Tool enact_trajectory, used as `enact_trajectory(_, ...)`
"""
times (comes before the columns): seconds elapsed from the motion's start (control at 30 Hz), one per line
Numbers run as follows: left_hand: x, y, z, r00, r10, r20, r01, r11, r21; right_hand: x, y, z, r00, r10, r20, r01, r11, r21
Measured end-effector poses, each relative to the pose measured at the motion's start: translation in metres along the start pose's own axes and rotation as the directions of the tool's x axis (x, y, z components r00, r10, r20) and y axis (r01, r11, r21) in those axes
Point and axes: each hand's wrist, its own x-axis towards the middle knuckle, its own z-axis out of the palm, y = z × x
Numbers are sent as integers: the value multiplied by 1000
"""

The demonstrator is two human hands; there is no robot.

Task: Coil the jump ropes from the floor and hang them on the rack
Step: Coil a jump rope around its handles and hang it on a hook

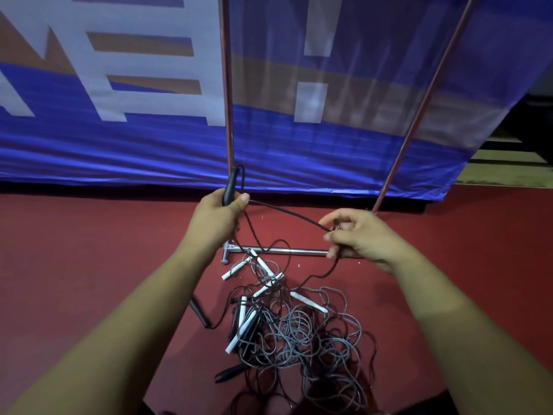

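Frame centre: the left hand [214, 218] grips the black plastic jump-rope handle [231, 184], fingers fully curled. The right hand [357, 239] pinches its thin black cord [287, 211] between thumb and fingers. Tangled grey and black jump ropes [302, 327] lie lower centre on the red floor [89, 250].

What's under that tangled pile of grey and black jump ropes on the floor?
Red floor shows through gaps in the tangled pile; white plastic handles and a black handle lie among the loops. Anything beneath the dense middle is covered.
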Motion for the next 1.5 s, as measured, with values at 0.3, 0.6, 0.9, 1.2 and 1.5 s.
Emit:
enact_trajectory(0.3,-3,-5,-7,995,-74,74,77,996,-49,3,6,-9,992,-39,-121,44,998,41)
enact_trajectory(0.6,-42,23,28,862,-9,506,62,994,-88,-3,-22,42,981,-172,91,163,982,97)
enact_trajectory(0.9,-6,14,-6,988,-74,133,127,882,-455,9,14,-9,972,66,225,33,912,-409)
enact_trajectory(1.2,0,8,-24,989,-27,-143,49,987,154,12,5,-6,993,-60,-102,54,996,-64)
enact_trajectory(1.5,-33,26,16,892,98,442,-168,978,122,-2,-31,38,961,-276,33,276,935,-221)
